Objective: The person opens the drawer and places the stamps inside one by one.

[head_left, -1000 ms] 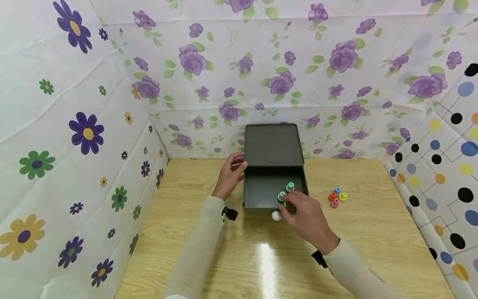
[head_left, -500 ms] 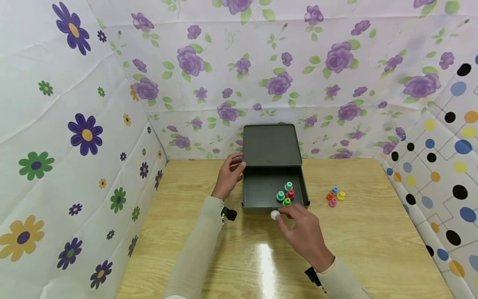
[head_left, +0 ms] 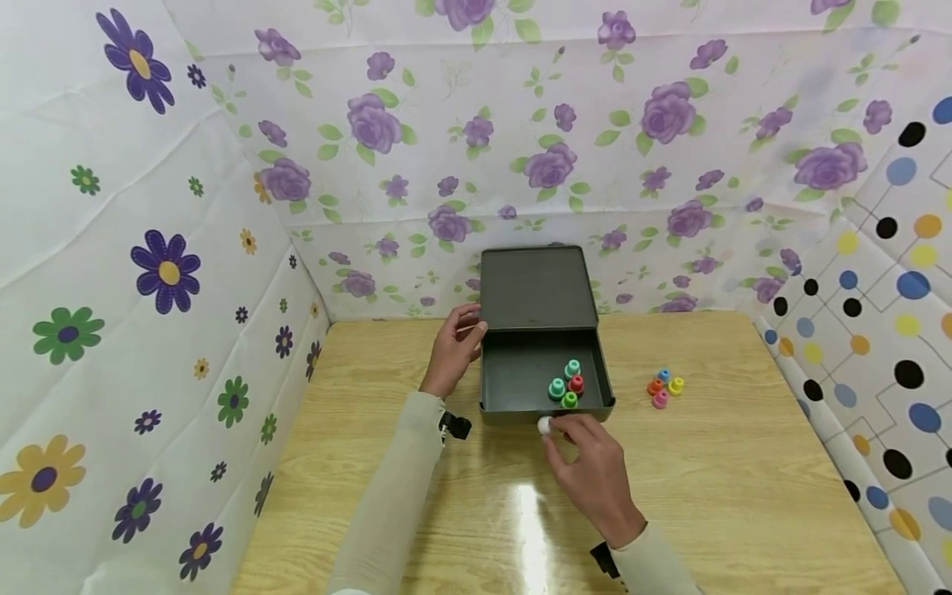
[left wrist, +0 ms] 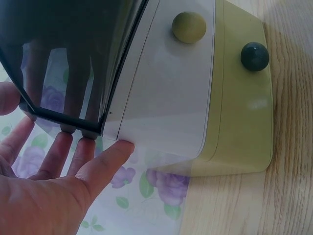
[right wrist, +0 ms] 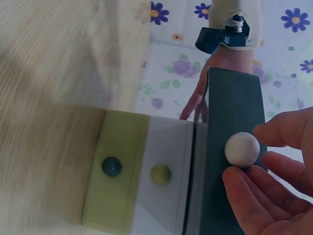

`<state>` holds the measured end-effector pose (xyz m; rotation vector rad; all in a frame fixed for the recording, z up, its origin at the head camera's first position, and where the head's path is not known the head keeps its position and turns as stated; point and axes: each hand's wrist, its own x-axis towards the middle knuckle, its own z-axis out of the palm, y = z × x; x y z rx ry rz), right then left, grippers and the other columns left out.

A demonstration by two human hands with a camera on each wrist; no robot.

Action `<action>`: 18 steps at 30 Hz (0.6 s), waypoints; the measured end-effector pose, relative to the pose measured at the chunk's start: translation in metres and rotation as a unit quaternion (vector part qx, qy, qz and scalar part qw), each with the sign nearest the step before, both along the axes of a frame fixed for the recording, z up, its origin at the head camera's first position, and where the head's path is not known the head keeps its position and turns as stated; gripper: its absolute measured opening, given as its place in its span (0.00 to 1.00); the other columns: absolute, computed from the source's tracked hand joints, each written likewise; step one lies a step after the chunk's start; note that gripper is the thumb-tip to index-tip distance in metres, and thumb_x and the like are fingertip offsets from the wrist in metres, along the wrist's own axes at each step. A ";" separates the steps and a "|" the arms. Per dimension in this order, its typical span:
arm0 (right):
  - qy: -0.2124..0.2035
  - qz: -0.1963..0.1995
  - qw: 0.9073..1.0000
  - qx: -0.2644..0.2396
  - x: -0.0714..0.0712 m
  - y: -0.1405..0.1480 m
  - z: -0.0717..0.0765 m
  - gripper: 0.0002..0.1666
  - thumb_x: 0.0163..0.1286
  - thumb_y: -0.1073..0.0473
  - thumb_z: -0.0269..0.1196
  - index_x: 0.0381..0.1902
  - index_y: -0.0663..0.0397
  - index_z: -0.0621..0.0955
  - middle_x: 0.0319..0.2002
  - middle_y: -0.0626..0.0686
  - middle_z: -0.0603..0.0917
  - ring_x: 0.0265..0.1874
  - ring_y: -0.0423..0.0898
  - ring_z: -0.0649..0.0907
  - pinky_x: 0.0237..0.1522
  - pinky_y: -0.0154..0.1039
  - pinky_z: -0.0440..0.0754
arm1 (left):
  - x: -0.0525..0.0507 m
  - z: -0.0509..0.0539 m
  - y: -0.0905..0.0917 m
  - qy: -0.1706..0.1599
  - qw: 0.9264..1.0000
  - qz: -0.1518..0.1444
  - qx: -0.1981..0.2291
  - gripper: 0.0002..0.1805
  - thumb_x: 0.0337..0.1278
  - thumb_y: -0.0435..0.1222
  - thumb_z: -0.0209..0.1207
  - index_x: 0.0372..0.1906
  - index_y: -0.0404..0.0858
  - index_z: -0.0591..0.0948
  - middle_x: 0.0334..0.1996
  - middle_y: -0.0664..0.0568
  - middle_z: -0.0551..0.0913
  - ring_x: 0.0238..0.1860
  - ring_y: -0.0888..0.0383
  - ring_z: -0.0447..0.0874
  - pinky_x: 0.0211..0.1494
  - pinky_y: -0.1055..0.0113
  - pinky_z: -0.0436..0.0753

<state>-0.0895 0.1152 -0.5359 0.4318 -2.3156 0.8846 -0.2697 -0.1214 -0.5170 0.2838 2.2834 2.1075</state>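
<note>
A small cabinet with a dark top (head_left: 539,287) has its dark upper drawer (head_left: 516,376) pulled out. Inside the drawer's front right part sit several ring-shaped pieces: two teal, one red (head_left: 576,383) and one green (head_left: 569,400). My right hand (head_left: 595,475) has its thumb and fingers around the drawer's white knob (right wrist: 242,149), outside the drawer front. My left hand (head_left: 449,355) rests against the cabinet's left side, fingers extended; in the left wrist view the hand (left wrist: 54,196) touches the cabinet's edge near the dark drawer (left wrist: 63,93).
Blue, orange, yellow and pink pieces (head_left: 660,399) stand grouped on the wooden table (head_left: 714,479), right of the cabinet. Below the dark drawer are a white drawer (left wrist: 171,83) with a yellow-green knob and a yellow-green drawer (left wrist: 244,107) with a dark knob. Patterned cloth stands behind and at both sides.
My right hand has come away from the pieces in the drawer, down over its front edge, and taken hold of the white knob. The left hand keeps its place at the cabinet.
</note>
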 end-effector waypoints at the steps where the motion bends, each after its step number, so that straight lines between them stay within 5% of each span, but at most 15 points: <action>1: 0.001 -0.003 1.000 0.000 0.000 -0.001 -0.001 0.16 0.57 0.63 0.81 0.42 0.56 0.89 0.42 0.51 0.87 0.37 0.42 0.88 0.37 0.37 0.88 | 0.000 0.000 0.000 0.000 1.000 -0.001 0.002 0.24 0.78 0.50 0.60 0.73 0.57 0.75 0.67 0.48 0.76 0.64 0.46 0.81 0.63 0.36 0.83; 7: -0.004 -0.006 1.000 -0.013 -0.003 -0.004 -0.006 0.18 0.57 0.62 0.81 0.45 0.57 0.89 0.44 0.52 0.87 0.38 0.43 0.88 0.38 0.36 0.88 | 0.000 0.000 0.000 0.000 1.000 0.000 0.009 0.24 0.78 0.50 0.60 0.73 0.57 0.75 0.68 0.48 0.76 0.66 0.45 0.80 0.65 0.32 0.79; 13: 0.032 -0.005 0.999 -0.036 -0.007 -0.007 -0.016 0.24 0.75 0.41 0.66 0.46 0.57 0.89 0.43 0.53 0.86 0.38 0.44 0.88 0.41 0.31 0.87 | 0.000 0.000 0.001 -0.002 1.000 0.013 0.000 0.22 0.78 0.50 0.60 0.72 0.60 0.76 0.66 0.51 0.77 0.64 0.48 0.81 0.61 0.40 0.85; 18: 0.052 -0.004 0.998 -0.042 -0.009 -0.008 -0.019 0.15 0.62 0.57 0.80 0.44 0.57 0.89 0.42 0.53 0.85 0.37 0.44 0.87 0.41 0.30 0.87 | 0.000 0.001 0.003 -0.008 1.000 0.020 -0.001 0.22 0.78 0.50 0.60 0.71 0.60 0.76 0.66 0.51 0.78 0.64 0.48 0.81 0.61 0.40 0.85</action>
